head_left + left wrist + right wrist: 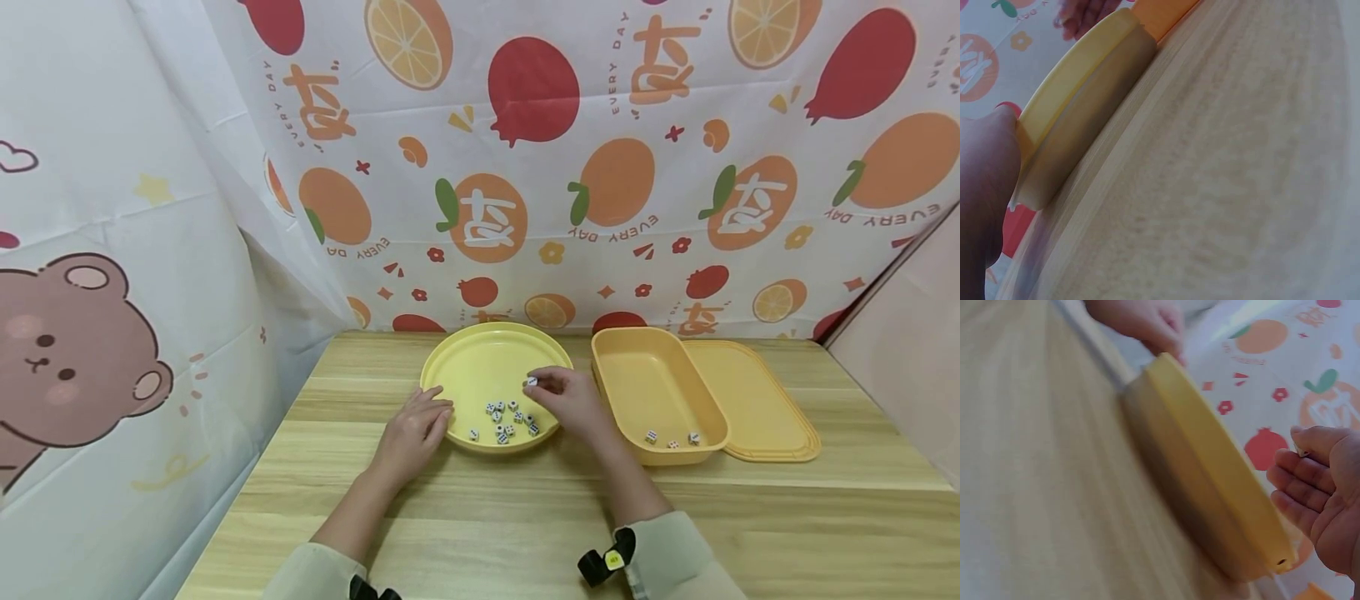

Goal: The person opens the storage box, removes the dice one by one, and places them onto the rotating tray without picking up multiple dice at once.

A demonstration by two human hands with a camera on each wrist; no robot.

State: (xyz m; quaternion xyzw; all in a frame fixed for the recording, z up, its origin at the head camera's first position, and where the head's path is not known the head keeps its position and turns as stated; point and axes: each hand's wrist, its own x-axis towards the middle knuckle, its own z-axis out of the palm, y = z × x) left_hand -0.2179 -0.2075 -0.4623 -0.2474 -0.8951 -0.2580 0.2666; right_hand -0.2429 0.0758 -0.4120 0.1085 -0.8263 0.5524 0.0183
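Observation:
In the head view my right hand (573, 402) pinches a white die (532, 381) between thumb and fingertips, above the right side of a round yellow tray (468, 358). The same die (1301, 451) shows at the fingertips in the right wrist view, with the other fingers loosely bent. My left hand (412, 433) rests at the tray's left edge, its fingers lying over the rim. Several white dice with dark dots (501, 417) lie in the front part of the tray, one (473, 435) apart from the others near the left.
To the right stands an orange-yellow rectangular box (652, 375) with 3 dice (672, 444) inside near its front wall. A matching flat lid (757, 400) lies beside it on the wooden table (480, 525). A fruit-print cloth (525, 192) hangs behind.

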